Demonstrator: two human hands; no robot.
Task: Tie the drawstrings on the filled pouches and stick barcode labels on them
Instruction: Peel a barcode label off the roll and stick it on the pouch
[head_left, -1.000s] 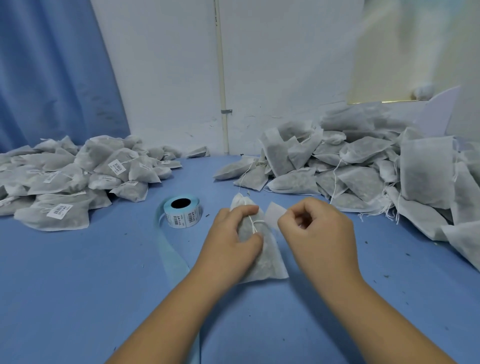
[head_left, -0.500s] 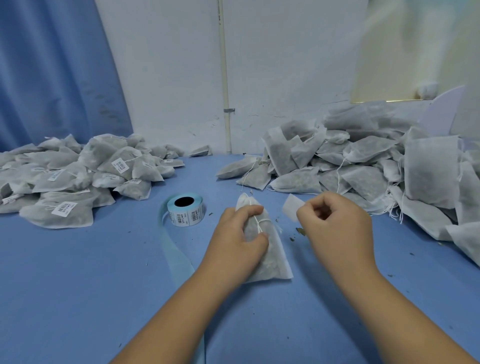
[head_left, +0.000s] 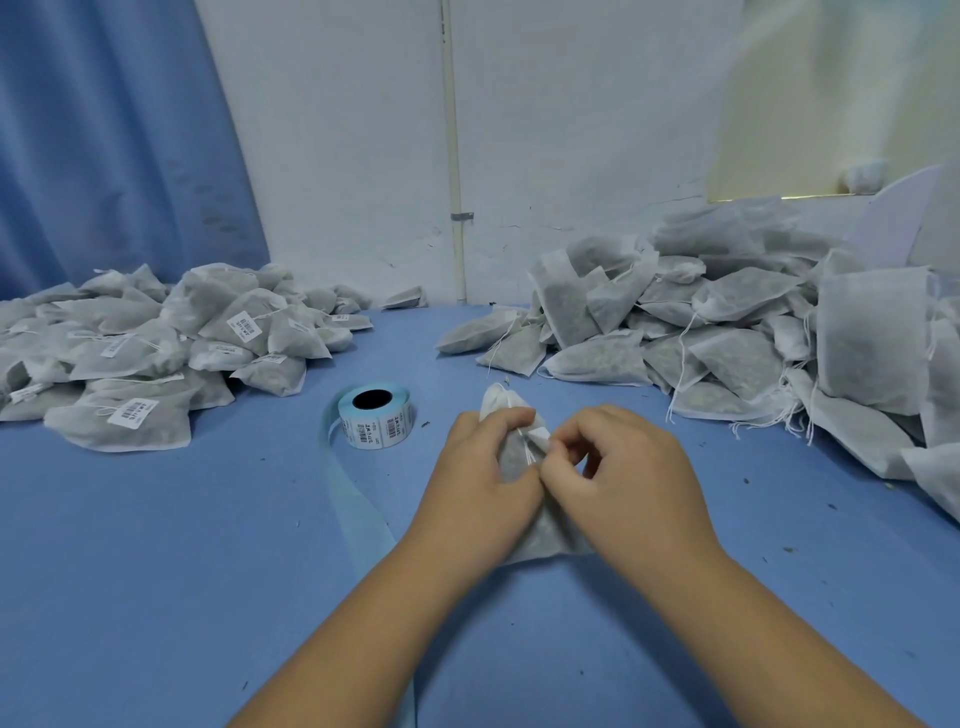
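Pressing a label (head_left: 539, 434) onto a pouch (head_left: 500, 405) — hands together.
The left hand (head_left: 480, 483) gripped the pouch; the right hand (head_left: 631, 483) pinched the label; the roll (head_left: 375, 415) sat at ten o'clock.

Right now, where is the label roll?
Head view: the label roll sits on the table just left of centre, left of the left hand and right of the labelled pouch pile.

Left hand (head_left: 483, 478) grips pouch (head_left: 505, 408), fingers curled. Right hand (head_left: 631, 480) pinches label (head_left: 540, 434). Hands touch at thumbs; forearms converge forward.
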